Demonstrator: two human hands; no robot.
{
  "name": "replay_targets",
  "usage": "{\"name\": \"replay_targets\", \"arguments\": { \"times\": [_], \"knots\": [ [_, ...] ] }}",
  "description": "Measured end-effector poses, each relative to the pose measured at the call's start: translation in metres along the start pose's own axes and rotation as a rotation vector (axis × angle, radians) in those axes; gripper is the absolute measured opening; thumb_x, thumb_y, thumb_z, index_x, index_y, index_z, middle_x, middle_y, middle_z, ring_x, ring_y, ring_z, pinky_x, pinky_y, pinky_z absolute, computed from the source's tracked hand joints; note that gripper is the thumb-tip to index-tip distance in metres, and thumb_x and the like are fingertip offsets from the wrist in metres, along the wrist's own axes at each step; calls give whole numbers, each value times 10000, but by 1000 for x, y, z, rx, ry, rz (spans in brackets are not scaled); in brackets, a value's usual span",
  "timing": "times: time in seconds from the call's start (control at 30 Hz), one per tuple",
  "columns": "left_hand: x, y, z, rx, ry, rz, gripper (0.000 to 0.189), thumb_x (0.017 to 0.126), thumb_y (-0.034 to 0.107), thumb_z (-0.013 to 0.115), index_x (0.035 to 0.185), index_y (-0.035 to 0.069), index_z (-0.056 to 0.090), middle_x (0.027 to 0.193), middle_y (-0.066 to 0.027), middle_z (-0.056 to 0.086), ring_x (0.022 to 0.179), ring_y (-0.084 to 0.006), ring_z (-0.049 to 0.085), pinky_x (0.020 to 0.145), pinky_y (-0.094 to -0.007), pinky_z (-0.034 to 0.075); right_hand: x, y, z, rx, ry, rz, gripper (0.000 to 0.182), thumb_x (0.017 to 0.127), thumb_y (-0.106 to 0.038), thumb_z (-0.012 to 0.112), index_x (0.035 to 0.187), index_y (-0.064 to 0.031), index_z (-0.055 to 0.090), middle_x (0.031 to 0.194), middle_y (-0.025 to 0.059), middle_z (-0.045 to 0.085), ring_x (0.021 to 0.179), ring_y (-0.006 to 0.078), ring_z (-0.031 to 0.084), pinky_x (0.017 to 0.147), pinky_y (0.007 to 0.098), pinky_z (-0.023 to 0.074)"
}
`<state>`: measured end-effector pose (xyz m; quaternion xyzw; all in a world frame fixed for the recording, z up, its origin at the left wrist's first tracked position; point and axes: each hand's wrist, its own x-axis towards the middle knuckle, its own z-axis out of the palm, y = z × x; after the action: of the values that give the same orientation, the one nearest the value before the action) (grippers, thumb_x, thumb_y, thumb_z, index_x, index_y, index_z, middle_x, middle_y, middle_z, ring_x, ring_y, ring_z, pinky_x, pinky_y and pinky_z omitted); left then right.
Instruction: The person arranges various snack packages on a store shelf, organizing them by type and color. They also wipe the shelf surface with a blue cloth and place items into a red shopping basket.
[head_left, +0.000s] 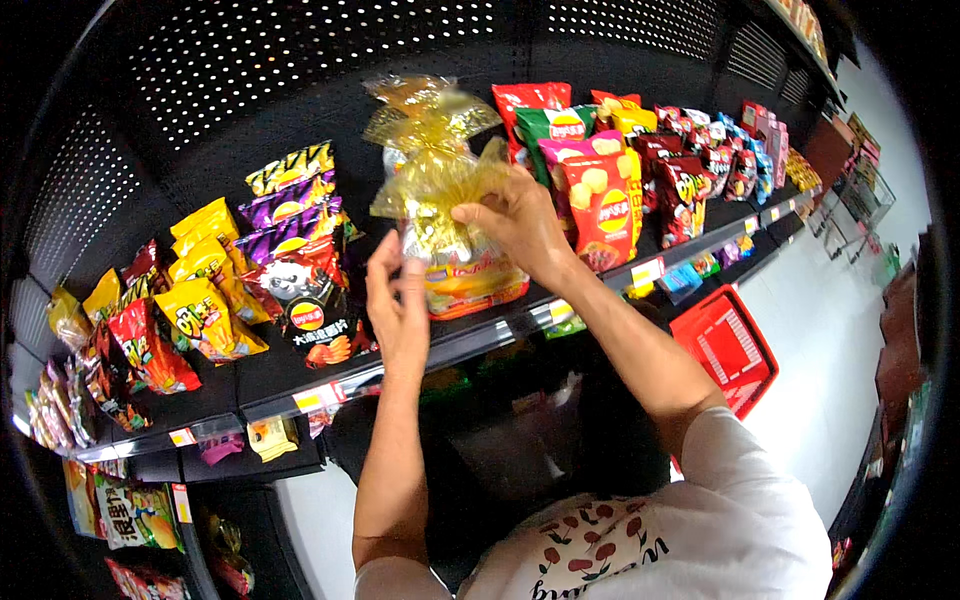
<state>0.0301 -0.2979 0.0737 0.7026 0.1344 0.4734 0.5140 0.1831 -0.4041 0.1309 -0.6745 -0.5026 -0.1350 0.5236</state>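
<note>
A plastic snack package (476, 281) with a gathered gold film top stands near the front of the black shelf. My right hand (521, 225) pinches the crinkled gold film between thumb and fingers on the package's right side. At its left side is my left hand (396, 307), upright with thumb and fingers apart. Blur hides whether it touches the wrapper. More gold-topped packages (431, 124) stand in a row directly behind.
Chip bags (304, 300) in black, purple and yellow line the shelf at left; red and green ones (600, 202) stand at right. Price tags run along the shelf's front rail (465, 341). A red shopping basket (726, 349) is low at right, and a wire cart (855, 210) stands farther off.
</note>
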Motion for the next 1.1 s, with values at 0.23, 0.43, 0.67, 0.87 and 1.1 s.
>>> {"name": "replay_targets", "arguments": {
  "times": [0.23,0.43,0.67,0.87,1.1],
  "knots": [
    [0,-9,-17,-198,66,28,573,1027,461,327,1242,-35,515,956,-141,660,786,-167,628,627,-278,497,3,-53,-93,187,92,57,220,864,-178,709,1023,-25,694,839,34,703,732,69,609,666,259,509],
    [-8,-4,-9,-226,25,-26,713,1001,585,239,1146,-20,587,825,-96,659,665,-149,610,592,-256,449,-30,-97,-221,181,255,255,262,893,-192,692,1085,-16,679,921,29,705,787,95,622,728,223,472],
    [-16,-7,-3,-120,-40,-119,698,1018,548,236,1025,-21,639,744,-72,627,627,-137,582,591,-250,428,-119,-56,-325,-314,262,360,288,879,-252,716,1031,-10,681,883,12,678,774,79,606,712,248,511],
    [-22,-13,14,-16,-86,-158,669,1020,530,276,972,-27,643,709,-63,584,614,-144,550,597,-265,424,-221,21,-352,-80,197,782,247,918,-149,658,1128,-23,630,986,12,669,864,87,612,737,267,526],
    [-22,-30,35,115,-143,-164,685,1018,536,282,946,-38,648,682,-63,593,600,-139,558,578,-259,433,-340,139,-323,64,178,829,250,885,-3,638,1133,-31,644,1036,14,656,958,122,605,835,268,506]
  ]
}}
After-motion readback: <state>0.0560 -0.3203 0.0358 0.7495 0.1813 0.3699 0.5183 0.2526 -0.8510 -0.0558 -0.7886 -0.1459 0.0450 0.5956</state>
